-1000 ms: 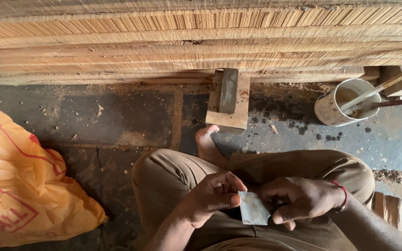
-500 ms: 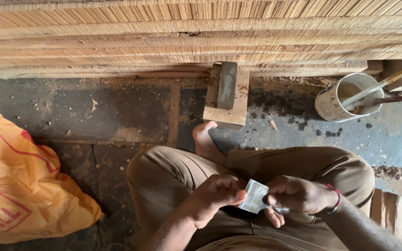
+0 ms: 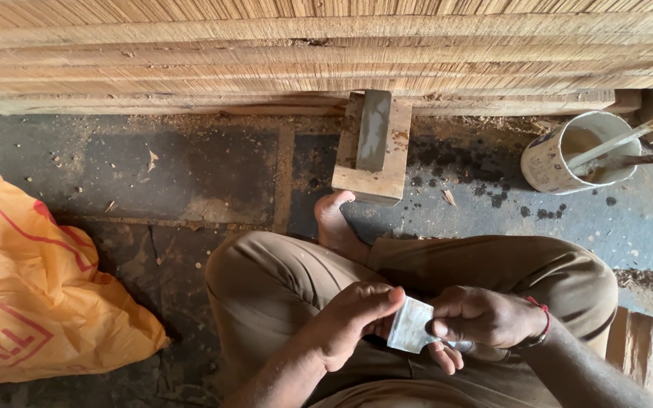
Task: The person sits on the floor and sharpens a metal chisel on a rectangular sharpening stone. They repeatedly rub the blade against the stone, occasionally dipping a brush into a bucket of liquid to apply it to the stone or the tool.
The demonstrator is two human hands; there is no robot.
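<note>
Dusty dark concrete floor below stacked pale planks. Lower centre: small flat grey metal blade (image 3: 411, 326), now tilted up from the lap, pinched between left hand (image 3: 357, 321) and right hand (image 3: 485, 317). Grey whetstone on wooden block (image 3: 373, 143) above; white cup (image 3: 568, 155) upper right; orange sack (image 3: 32, 295) left.

My trousers (image 3: 281, 279) are khaki brown, the metal blade (image 3: 410, 326) is dull silvery grey, and there's a red thread on my wrist (image 3: 544, 317). The sack (image 3: 32, 295) is orange (red lines printed on it), the bucket (image 3: 561, 159) off-white.

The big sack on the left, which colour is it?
Orange sack with red markings, head view.
</note>
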